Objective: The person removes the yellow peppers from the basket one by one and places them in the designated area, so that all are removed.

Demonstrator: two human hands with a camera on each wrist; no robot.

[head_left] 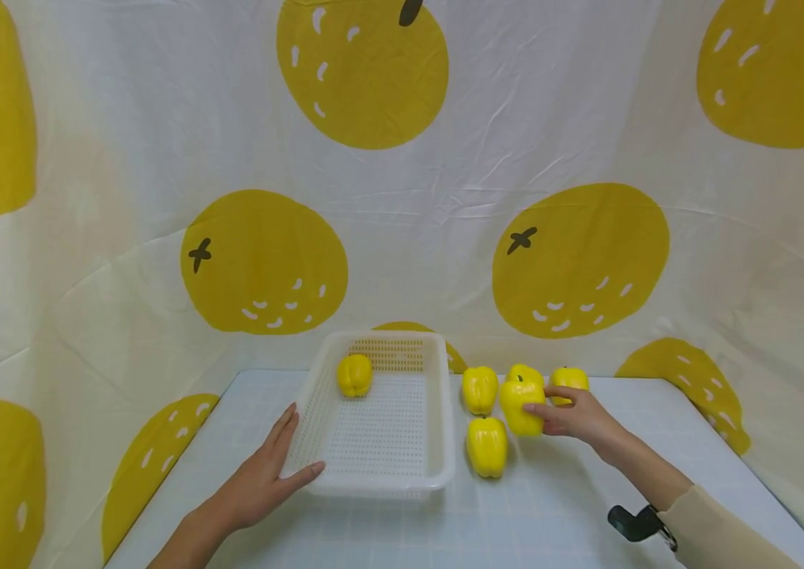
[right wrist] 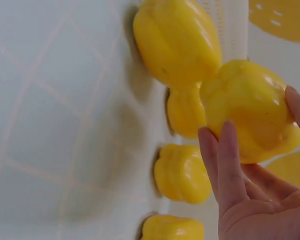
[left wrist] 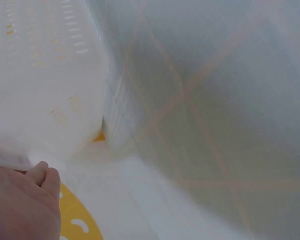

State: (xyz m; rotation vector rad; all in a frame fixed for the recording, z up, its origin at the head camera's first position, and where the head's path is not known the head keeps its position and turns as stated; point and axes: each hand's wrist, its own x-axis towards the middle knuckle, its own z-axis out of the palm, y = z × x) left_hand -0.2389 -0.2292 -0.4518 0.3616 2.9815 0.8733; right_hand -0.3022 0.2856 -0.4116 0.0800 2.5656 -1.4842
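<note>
A yellow bell pepper [head_left: 521, 411] is in my right hand [head_left: 586, 420], gripped between thumb and fingers. It stands out above the table in the right wrist view, with the fingertips [right wrist: 229, 145] against its side. At the near left corner of a white perforated plastic basket [head_left: 440, 442], my left hand [head_left: 259, 478] rests with fingers straight along the side and thumb at the front rim. Inside the basket, toward the back left, lies one yellow bell pepper [head_left: 355, 375]. Just right of the basket, another bell pepper [head_left: 487, 447] sits nearest the front.
More yellow bell peppers stand behind the held one: one by the basket [head_left: 480, 390], one partly hidden [head_left: 526, 371], and one farther right [head_left: 570, 379]. A pale checked cloth covers the table [head_left: 530, 521]. Behind it hangs a white curtain [head_left: 416, 261] with yellow fruit prints.
</note>
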